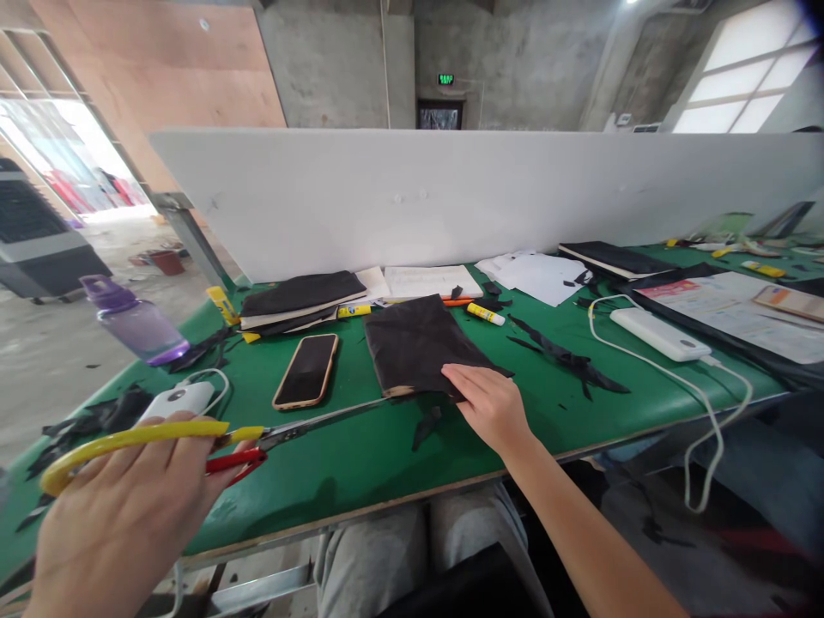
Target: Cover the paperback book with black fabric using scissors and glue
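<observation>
While a white partition stands along the far side of the green surface, a grey wall rises behind it. In the middle is the black-covered book, dull and slightly creased, showing something pale along its near edge. The right hand grips its near right corner; the left hand is closed around the scissors, whose blades point toward the book. The right thumb is hidden, the left wrist is cut off, and I cannot tell whether the scissors touch the book.
</observation>
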Tool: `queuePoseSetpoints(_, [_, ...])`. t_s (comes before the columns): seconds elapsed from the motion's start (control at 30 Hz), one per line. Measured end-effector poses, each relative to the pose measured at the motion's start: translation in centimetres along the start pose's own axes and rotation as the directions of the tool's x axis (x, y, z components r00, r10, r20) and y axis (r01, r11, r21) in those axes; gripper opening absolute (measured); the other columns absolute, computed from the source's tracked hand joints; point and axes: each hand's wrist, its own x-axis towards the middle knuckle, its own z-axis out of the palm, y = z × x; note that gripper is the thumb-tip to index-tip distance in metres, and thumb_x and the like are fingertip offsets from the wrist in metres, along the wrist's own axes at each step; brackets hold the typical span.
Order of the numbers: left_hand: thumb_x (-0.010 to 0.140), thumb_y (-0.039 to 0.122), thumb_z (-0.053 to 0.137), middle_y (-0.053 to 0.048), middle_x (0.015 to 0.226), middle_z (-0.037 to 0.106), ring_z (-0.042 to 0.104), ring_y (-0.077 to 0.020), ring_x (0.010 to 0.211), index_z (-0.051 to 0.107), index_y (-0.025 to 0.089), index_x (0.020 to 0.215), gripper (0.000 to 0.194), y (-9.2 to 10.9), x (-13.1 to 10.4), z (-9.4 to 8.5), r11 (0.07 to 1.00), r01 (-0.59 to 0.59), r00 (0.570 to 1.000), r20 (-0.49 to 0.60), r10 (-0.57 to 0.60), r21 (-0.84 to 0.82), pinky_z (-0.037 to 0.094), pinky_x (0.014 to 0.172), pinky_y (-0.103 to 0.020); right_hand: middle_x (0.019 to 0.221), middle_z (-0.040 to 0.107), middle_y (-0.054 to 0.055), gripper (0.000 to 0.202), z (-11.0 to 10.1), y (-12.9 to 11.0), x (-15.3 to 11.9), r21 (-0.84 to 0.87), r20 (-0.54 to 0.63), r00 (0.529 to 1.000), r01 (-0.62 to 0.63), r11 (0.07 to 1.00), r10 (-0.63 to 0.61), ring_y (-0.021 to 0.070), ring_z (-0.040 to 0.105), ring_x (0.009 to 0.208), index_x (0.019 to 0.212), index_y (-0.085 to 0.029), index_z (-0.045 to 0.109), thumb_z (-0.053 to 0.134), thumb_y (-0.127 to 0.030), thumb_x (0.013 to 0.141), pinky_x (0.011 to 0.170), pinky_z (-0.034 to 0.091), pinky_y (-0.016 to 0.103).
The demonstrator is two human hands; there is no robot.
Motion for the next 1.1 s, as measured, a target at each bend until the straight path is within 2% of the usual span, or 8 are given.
queuePoseSetpoints(0.07, [0.086,0.049,0.033,-0.016,0.089,0.059,0.056,-0.036,0.086,0.056,0.017,0.094,0.041,0.0,0.3,-0.1,0.976,-0.075,0.997,-0.006,0.077,0.206,0.043,0.074,-0.047,0.109,0.069,0.006,0.05,0.0,0.0,0.0,-0.001,0.0,1.0,0.003,1.0,-0.003,0.0192,0.065,0.1,0.118,-0.018,0.062,0.046,0.002,0.075,0.086,0.055,0.035])
queuePoseSetpoints(0.13, [0.087,0.048,0.031,-0.014,0.086,0.059,0.056,-0.033,0.081,0.057,0.017,0.09,0.041,0.0,0.7,-0.3,0.951,-0.137,0.99,0.005,0.141,0.278,0.043,0.071,-0.043,0.109,0.069,0.007,0.049,0.0,0.0,0.0,-0.002,-0.002,1.0,0.008,1.0,-0.008,0.0193,0.065,0.1,0.118,-0.017,0.062,0.046,0.002,0.075,0.086,0.055,0.035])
queuePoseSetpoints(0.37, [0.086,0.042,0.033,-0.014,0.084,0.059,0.057,-0.0325,0.077,0.057,0.017,0.093,0.035,0.7,2.6,-1.5,0.94,-0.211,0.975,-0.009,0.221,0.269,0.042,0.066,-0.041,0.109,0.07,0.006,0.049,0.1,0.1,-0.2,-0.003,-0.008,1.0,0.011,1.0,-0.011,0.0189,0.065,0.1,0.118,-0.018,0.062,0.046,0.001,0.076,0.086,0.055,0.034])
queuePoseSetpoints(0.53, [0.086,0.039,0.034,-0.012,0.081,0.06,0.058,-0.0318,0.075,0.057,0.018,0.092,0.032,0.7,2.9,-1.7,0.934,-0.256,0.963,-0.021,0.269,0.251,0.042,0.065,-0.04,0.109,0.069,0.006,0.05,0.0,0.0,-0.1,0.005,-0.001,1.0,0.005,1.0,-0.005,0.0189,0.065,0.1,0.118,-0.018,0.062,0.046,0.002,0.075,0.086,0.055,0.034])
queuePoseSetpoints(0.7, [0.085,0.048,0.035,-0.01,0.075,0.061,0.059,-0.0328,0.071,0.057,0.021,0.084,0.034,0.2,2.6,-1.3,0.932,-0.251,0.964,-0.018,0.265,0.263,0.041,0.061,-0.04,0.108,0.07,0.006,0.048,0.0,0.0,-0.1,0.012,-0.01,1.0,0.006,1.0,-0.006,0.0187,0.065,0.1,0.117,-0.017,0.062,0.046,0.001,0.076,0.086,0.055,0.034])
queuePoseSetpoints(0.93, [0.086,0.047,0.033,-0.011,0.074,0.064,0.062,-0.032,0.07,0.059,0.021,0.083,0.036,0.1,2.8,-1.3,0.933,-0.255,0.963,-0.02,0.268,0.254,0.041,0.059,-0.039,0.109,0.07,0.006,0.05,0.0,0.1,-0.1,0.013,-0.004,1.0,0.002,1.0,-0.002,0.019,0.065,0.1,0.119,-0.019,0.062,0.046,0.0,0.075,0.086,0.055,0.034])
queuePoseSetpoints(1.1, [0.087,0.045,0.03,-0.013,0.077,0.066,0.064,-0.0321,0.072,0.058,0.02,0.082,0.038,0.6,3.0,-1.9,0.939,-0.249,0.966,-0.015,0.26,0.236,0.043,0.059,-0.039,0.109,0.069,0.007,0.048,0.0,0.2,0.0,0.012,-0.005,1.0,0.006,1.0,-0.006,0.0192,0.065,0.1,0.118,-0.017,0.062,0.046,0.001,0.076,0.086,0.055,0.034])
